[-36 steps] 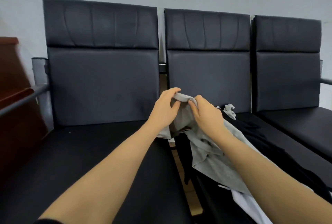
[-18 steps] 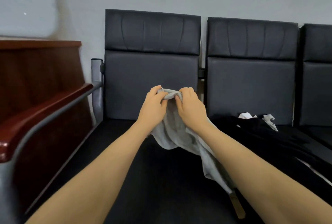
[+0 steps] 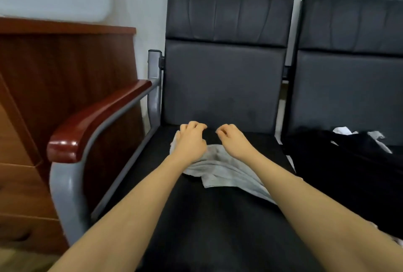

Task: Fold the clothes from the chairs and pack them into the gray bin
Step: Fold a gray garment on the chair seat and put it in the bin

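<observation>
A light gray garment [image 3: 220,171] lies crumpled on the black seat of the left chair [image 3: 196,217]. My left hand [image 3: 192,141] rests on the garment's far left corner with its fingers loosely curled. Just to the right, my right hand [image 3: 233,141] hovers over the garment's far edge, fingers loosely curled with no cloth between them. Part of the garment is hidden under my right forearm. A heap of black clothes [image 3: 349,167] with white pieces [image 3: 342,131] lies on the neighbouring chair to the right. The gray bin is not in view.
The left chair has a gray metal frame with a reddish wooden armrest [image 3: 91,123] on its left. A dark wooden cabinet [image 3: 54,71] stands left of it. Black chair backs [image 3: 224,75] rise behind the seats.
The gray garment, held up in both hands before, now lies on the left chair's seat. Both hands have come down and let go of its top edge. The view has turned left.
</observation>
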The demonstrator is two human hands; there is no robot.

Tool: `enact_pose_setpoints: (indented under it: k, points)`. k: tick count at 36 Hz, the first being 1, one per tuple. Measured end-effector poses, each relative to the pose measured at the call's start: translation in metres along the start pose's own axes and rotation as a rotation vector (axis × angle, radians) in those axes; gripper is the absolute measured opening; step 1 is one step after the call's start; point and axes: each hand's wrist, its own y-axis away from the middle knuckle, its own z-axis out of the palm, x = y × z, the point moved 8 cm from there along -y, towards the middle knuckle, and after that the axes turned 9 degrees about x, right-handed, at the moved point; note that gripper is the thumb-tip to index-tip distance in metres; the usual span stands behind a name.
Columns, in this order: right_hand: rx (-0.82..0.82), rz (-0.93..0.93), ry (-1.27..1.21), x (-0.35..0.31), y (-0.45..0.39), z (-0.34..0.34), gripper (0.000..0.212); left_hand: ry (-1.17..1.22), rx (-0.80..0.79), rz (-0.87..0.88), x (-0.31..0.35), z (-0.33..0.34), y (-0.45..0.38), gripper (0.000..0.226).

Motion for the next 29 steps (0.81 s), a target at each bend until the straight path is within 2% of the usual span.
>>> enact_pose_setpoints:
  k: [6,10,14,19,25,29]
  points:
    - [-0.087,-0.017,0.456,0.054,0.035,0.009,0.024,-0.062,-0.206,0.058,0.018,0.053,0.037,0.030]
    - [-0.119,-0.061,0.427,0.067,0.049,0.015,0.022,-0.148,-0.365,0.060,0.016,0.083,0.058,0.041]
    - [-0.145,-0.090,0.331,0.067,0.056,0.025,0.034,-0.139,-0.345,0.065,0.010,0.087,0.060,0.046]
    - [-0.191,-0.127,0.434,0.060,0.049,0.046,0.041,-0.125,-0.318,0.024,-0.013,0.084,0.052,0.037]
    - [-0.229,-0.082,0.459,0.056,0.025,0.080,0.043,-0.186,-0.291,0.073,-0.038,0.082,0.037,0.039]
    - [-0.176,-0.073,0.340,0.052,0.019,0.081,0.044,-0.232,-0.174,0.005,-0.049,0.070,0.029,0.039]
